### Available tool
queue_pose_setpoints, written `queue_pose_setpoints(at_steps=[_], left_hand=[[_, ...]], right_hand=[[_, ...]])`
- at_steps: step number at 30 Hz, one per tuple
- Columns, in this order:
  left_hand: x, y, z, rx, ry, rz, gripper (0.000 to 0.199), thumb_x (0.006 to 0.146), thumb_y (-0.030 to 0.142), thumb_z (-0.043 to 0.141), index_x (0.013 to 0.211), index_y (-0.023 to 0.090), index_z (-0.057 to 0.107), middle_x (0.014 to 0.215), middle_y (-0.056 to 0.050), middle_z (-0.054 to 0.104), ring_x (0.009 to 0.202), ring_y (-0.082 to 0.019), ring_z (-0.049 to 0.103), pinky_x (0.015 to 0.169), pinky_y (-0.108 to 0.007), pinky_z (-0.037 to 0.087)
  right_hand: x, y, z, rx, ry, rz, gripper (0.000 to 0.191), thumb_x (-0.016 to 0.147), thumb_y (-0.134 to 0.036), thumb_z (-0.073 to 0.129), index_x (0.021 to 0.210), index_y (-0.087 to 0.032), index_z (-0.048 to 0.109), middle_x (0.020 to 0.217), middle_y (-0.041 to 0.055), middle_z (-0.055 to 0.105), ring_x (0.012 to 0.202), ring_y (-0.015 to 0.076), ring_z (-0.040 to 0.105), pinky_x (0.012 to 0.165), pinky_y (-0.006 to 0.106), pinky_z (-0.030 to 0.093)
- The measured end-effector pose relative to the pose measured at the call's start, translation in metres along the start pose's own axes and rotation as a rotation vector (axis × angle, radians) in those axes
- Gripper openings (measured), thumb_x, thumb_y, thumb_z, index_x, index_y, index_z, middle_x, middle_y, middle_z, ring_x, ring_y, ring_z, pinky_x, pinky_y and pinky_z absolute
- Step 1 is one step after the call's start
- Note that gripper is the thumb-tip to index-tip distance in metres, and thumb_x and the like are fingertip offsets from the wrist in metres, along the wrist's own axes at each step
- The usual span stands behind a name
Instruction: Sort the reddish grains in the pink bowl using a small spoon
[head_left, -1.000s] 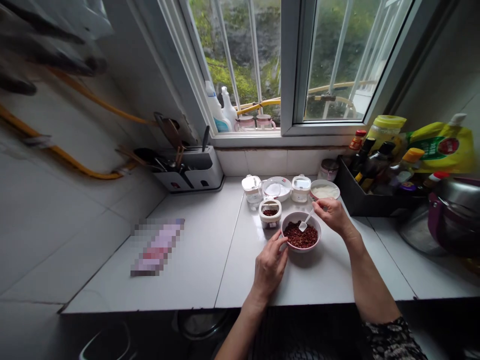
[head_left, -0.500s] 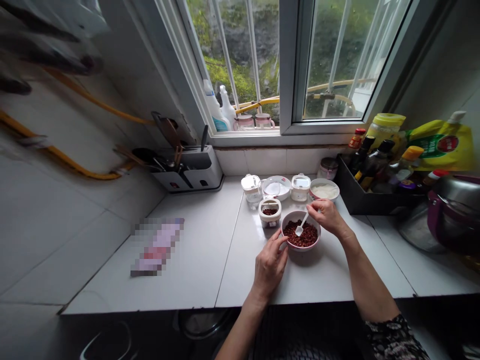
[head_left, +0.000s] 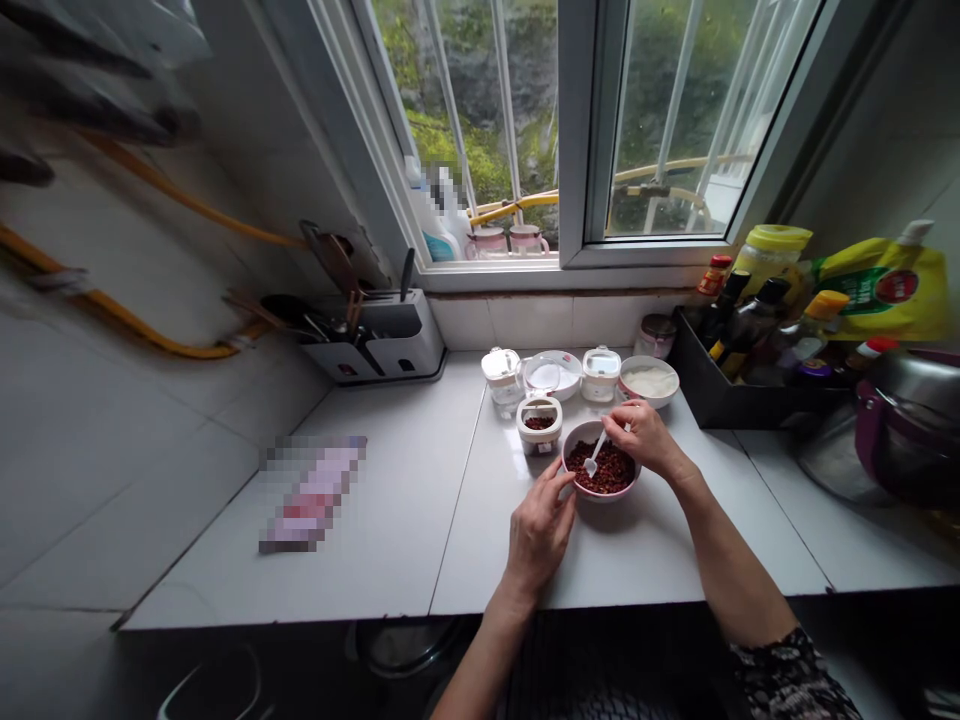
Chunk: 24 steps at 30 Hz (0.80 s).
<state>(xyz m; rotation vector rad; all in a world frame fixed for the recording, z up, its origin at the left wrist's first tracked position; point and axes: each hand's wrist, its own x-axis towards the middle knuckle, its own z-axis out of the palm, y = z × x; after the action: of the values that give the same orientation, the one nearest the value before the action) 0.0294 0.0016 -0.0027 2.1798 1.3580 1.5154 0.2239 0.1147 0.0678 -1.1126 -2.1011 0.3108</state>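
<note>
A bowl [head_left: 604, 492] of dark red dried bits stands near the front of the white counter. My left hand [head_left: 541, 525] grips its left rim between thumb and fingers. Above the bowl's right side, my right hand [head_left: 641, 435] pinches a small white spoon [head_left: 595, 456], whose tip rests on the red bits. Just behind and left is an open jar [head_left: 539, 428] with a white rim and similar red bits inside. Behind it are two white-lidded jars [head_left: 501, 370] [head_left: 601, 374], a dish of white powder [head_left: 563, 374] and a bowl of white contents [head_left: 649, 381].
A utensil holder [head_left: 390, 340] stands at the back left, and a blurred pinkish packet [head_left: 319, 497] lies on the left counter. At right are a black box [head_left: 720, 400] of bottles and a metal pot [head_left: 919, 400]. The window [head_left: 574, 130] is behind.
My right hand has shifted slightly left with the white spoon, and the spoon's tip has moved left within the bowl. My left hand stays on the rim.
</note>
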Motion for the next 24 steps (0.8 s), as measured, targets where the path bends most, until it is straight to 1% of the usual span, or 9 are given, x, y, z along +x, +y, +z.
queue_pose_setpoints(at_steps=[3,7,12,15,20,22,24], left_hand=[[0.0,0.0,0.0,0.004,-0.001,0.0,0.028,0.096,0.012,0.055,0.122,0.023,0.058,0.136,-0.013,0.063,0.12,-0.025,0.066,0.092,-0.04,0.064],[0.0,0.0,0.0,0.002,-0.005,-0.007,0.028,0.096,0.013,0.055,0.122,0.023,0.058,0.137,-0.013,0.063,0.119,-0.025,0.067,0.092,-0.04,0.064],[0.0,0.0,0.0,-0.001,-0.01,-0.012,0.029,0.095,0.013,0.055,0.122,0.023,0.058,0.137,-0.013,0.063,0.119,-0.025,0.067,0.09,-0.039,0.064],[0.0,-0.001,0.0,-0.007,-0.006,-0.012,0.029,0.096,0.013,0.055,0.122,0.023,0.059,0.137,-0.013,0.063,0.12,-0.025,0.067,0.09,-0.039,0.064],[0.0,0.0,0.0,-0.028,0.003,-0.011,0.03,0.095,0.012,0.055,0.122,0.023,0.059,0.138,-0.012,0.063,0.12,-0.025,0.067,0.087,-0.037,0.066],[0.001,0.001,0.0,-0.034,0.0,-0.016,0.031,0.095,0.012,0.055,0.123,0.024,0.059,0.138,-0.012,0.062,0.12,-0.025,0.067,0.083,-0.035,0.067],[0.001,0.001,0.0,-0.04,-0.002,-0.019,0.032,0.094,0.011,0.055,0.123,0.024,0.059,0.138,-0.011,0.062,0.12,-0.025,0.067,0.08,-0.033,0.067]], right_hand=[[0.001,-0.001,-0.005,0.02,0.025,0.008,0.045,0.091,-0.038,0.048,0.049,-0.022,0.039,0.046,-0.004,0.044,0.052,0.0118,0.039,0.077,0.031,0.043],[0.003,-0.003,-0.009,0.055,0.028,0.026,0.047,0.091,-0.04,0.047,0.049,-0.023,0.033,0.045,-0.0046,0.039,0.049,0.0108,0.035,0.067,0.029,0.041],[0.003,-0.004,-0.01,0.064,0.034,0.054,0.048,0.091,-0.04,0.047,0.048,-0.022,0.034,0.045,-0.0038,0.04,0.049,0.011,0.038,0.063,0.029,0.04],[0.002,-0.001,-0.007,0.04,0.047,0.047,0.047,0.091,-0.038,0.048,0.048,-0.022,0.038,0.046,-0.0036,0.044,0.049,0.0113,0.041,0.068,0.029,0.042],[0.0,0.001,0.005,-0.008,0.076,0.002,0.045,0.092,-0.037,0.05,0.05,-0.021,0.046,0.046,-0.0041,0.049,0.05,0.0113,0.042,0.084,0.033,0.043],[0.0,0.001,0.009,-0.01,0.066,-0.018,0.047,0.094,-0.038,0.05,0.05,-0.021,0.046,0.046,-0.0048,0.048,0.049,0.0105,0.041,0.086,0.033,0.043],[-0.001,0.0,0.011,-0.004,0.061,-0.025,0.048,0.095,-0.038,0.05,0.049,-0.021,0.047,0.046,-0.0051,0.048,0.048,0.01,0.04,0.085,0.032,0.044]])
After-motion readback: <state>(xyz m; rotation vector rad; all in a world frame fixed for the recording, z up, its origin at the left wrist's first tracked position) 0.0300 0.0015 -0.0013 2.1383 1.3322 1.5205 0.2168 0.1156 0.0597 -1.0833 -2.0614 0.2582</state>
